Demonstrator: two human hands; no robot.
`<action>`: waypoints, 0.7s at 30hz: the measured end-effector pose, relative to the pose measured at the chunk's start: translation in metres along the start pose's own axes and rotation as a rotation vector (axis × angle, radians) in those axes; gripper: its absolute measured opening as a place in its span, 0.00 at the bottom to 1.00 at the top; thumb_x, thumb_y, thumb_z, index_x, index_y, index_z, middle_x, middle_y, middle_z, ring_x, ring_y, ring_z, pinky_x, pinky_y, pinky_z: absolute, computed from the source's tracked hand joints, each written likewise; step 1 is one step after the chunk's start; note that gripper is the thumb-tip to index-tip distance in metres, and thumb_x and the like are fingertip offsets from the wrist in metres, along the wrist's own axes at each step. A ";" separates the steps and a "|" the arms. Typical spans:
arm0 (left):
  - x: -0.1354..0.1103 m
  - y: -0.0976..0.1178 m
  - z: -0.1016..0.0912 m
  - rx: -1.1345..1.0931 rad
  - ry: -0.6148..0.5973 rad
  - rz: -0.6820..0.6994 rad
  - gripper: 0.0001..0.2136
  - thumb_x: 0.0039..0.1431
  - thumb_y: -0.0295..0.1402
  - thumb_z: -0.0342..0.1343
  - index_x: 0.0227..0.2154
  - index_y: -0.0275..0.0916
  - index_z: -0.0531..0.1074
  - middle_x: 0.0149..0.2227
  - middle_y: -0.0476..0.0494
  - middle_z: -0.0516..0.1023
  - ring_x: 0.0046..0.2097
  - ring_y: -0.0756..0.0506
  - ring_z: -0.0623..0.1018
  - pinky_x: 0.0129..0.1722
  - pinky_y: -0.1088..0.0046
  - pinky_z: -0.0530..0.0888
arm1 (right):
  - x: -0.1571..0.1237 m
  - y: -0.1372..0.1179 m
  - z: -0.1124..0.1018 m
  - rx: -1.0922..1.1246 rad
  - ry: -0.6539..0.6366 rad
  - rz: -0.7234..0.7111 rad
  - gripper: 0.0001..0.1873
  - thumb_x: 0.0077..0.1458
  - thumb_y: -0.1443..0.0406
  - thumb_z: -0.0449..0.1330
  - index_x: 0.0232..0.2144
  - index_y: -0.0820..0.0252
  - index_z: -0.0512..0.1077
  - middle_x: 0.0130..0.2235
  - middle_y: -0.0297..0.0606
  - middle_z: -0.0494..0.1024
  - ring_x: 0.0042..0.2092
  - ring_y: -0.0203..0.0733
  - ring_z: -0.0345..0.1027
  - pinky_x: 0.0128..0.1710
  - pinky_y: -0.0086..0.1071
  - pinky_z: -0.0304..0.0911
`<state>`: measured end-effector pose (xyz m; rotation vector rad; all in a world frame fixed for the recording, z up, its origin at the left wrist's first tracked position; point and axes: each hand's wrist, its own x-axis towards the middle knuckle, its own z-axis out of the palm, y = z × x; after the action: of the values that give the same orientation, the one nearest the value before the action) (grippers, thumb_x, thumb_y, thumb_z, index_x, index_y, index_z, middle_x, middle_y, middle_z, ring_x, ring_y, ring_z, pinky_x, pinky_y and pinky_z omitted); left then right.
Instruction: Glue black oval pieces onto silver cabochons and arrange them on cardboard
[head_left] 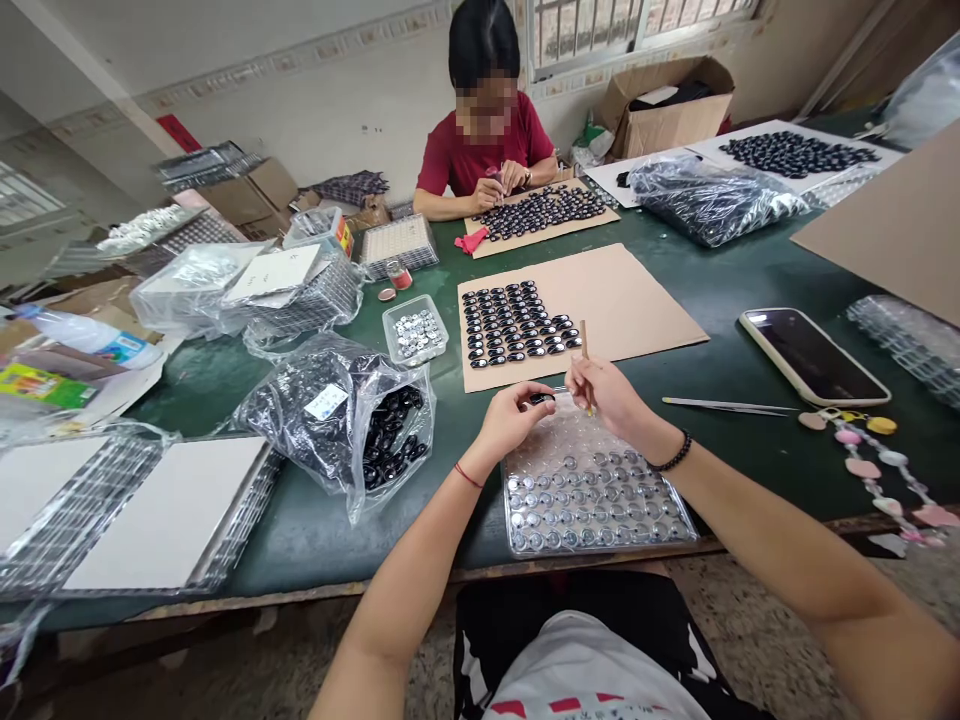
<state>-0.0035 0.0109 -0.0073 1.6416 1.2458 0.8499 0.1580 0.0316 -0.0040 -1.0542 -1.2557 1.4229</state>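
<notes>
My left hand [514, 415] pinches a small black oval piece [541, 398] above a clear plastic tray [592, 495] of round silver parts at the table's near edge. My right hand [607, 392] is closed round a thin wooden stick [585, 345] that points up, its fingertips close to the black piece. Just beyond lies a cardboard sheet [637, 300] with rows of black oval pieces [514, 322]. A clear bag of black pieces [352, 420] sits left of my left hand.
Metal tweezers [724, 405] and a phone [814, 355] lie right of my hands, with pastel beads [874, 450] nearby. A small tub of silver parts [415, 332] stands by the cardboard. A person in a red shirt [487, 150] works across the green table [750, 270]. Stacked trays [127, 510] lie at left.
</notes>
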 end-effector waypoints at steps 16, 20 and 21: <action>-0.001 0.002 0.007 -0.370 0.119 -0.044 0.08 0.50 0.34 0.55 0.30 0.36 0.65 0.26 0.50 0.72 0.29 0.52 0.73 0.32 0.77 0.67 | -0.005 0.000 0.004 -0.454 -0.147 -0.209 0.11 0.47 0.60 0.60 0.34 0.61 0.69 0.35 0.38 0.74 0.38 0.41 0.68 0.39 0.36 0.62; -0.005 0.007 0.009 -0.334 0.182 -0.076 0.10 0.50 0.38 0.55 0.31 0.38 0.66 0.20 0.54 0.68 0.21 0.55 0.66 0.23 0.79 0.62 | -0.002 -0.001 0.002 -0.331 -0.197 -0.178 0.14 0.45 0.58 0.61 0.34 0.61 0.69 0.35 0.38 0.74 0.37 0.40 0.68 0.38 0.34 0.63; -0.005 0.007 0.010 -0.328 0.192 -0.087 0.10 0.50 0.39 0.55 0.31 0.38 0.67 0.19 0.54 0.67 0.21 0.55 0.65 0.22 0.79 0.61 | -0.002 -0.001 0.002 -0.322 -0.191 -0.173 0.15 0.44 0.58 0.62 0.33 0.61 0.69 0.34 0.37 0.74 0.36 0.40 0.68 0.38 0.34 0.63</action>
<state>0.0063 0.0027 -0.0050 1.2598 1.2227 1.1127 0.1565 0.0294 -0.0027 -1.0076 -1.7149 1.2364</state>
